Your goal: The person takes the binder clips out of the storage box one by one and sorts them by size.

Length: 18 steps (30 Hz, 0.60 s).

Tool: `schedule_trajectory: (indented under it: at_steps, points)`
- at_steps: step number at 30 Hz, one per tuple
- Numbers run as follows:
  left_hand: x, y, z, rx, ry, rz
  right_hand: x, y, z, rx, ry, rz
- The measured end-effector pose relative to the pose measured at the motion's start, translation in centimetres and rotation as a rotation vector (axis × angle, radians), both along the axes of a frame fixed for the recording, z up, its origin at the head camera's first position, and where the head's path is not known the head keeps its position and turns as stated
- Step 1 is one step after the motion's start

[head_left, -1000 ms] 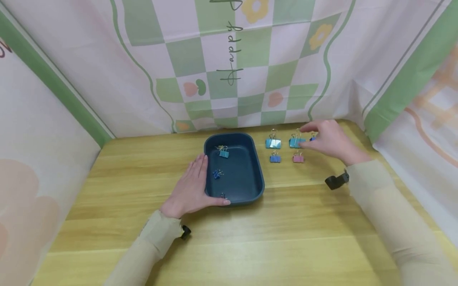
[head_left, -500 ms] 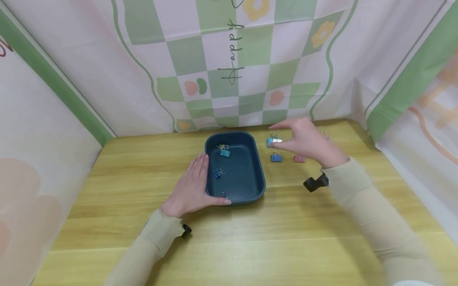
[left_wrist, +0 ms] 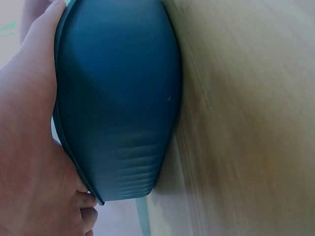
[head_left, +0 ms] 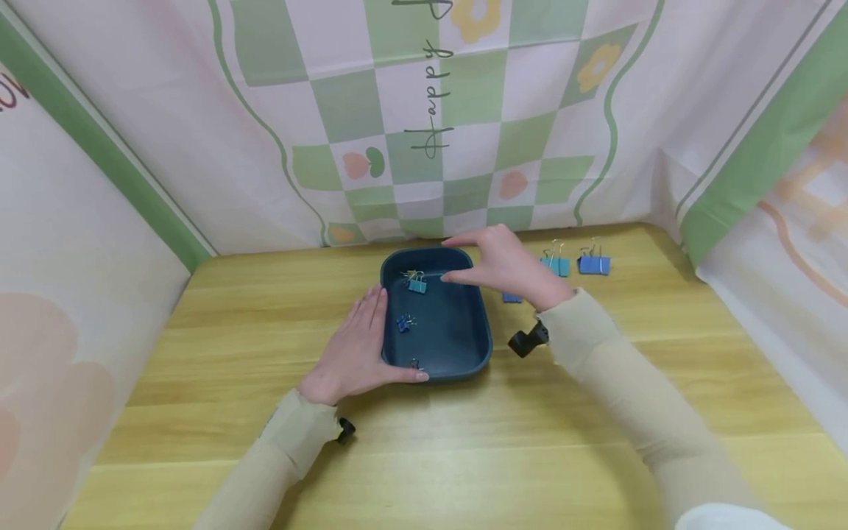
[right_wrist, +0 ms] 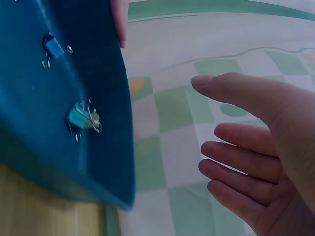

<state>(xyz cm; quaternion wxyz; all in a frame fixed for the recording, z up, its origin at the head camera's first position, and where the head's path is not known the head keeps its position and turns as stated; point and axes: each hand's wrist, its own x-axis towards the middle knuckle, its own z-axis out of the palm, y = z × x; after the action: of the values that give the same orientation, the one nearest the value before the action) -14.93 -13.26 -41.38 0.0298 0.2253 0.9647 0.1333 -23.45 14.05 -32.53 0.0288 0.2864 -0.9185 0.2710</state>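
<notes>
A dark blue tray (head_left: 480,335) sits mid-table. In it lie a teal binder clip (head_left: 416,284), a small blue clip (head_left: 402,322) and a third clip (head_left: 414,362) by the near rim. My left hand (head_left: 354,346) rests flat against the tray's left wall (left_wrist: 118,98), thumb along the front rim. My right hand (head_left: 464,259) hovers over the tray's far right corner, thumb and fingers (right_wrist: 241,162) spread and holding nothing. The right wrist view shows the teal clip (right_wrist: 83,118) and blue clip (right_wrist: 51,46) in the tray.
On the wooden table (head_left: 530,442), right of the tray, lie a teal clip (head_left: 555,265), a blue clip (head_left: 593,264) and a small blue clip (head_left: 511,297), partly behind my right hand. Checked cloth walls (head_left: 464,110) enclose the back and sides.
My right hand has swept left from the clips on the table to above the tray's far right corner. The left hand and the tray have stayed put.
</notes>
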Motion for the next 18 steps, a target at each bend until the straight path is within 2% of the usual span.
schedule_trajectory:
  at_steps: [10, 18]
  points:
    - [0.0, -0.1, 0.1, 0.007, -0.005, -0.003, -3.2, -3.8, -2.3, -0.045, -0.14, -0.051]
    - [0.0, -0.1, 0.2, 0.016, -0.012, -0.003, -4.3, -5.2, -3.9, -0.019, -0.189, -0.088]
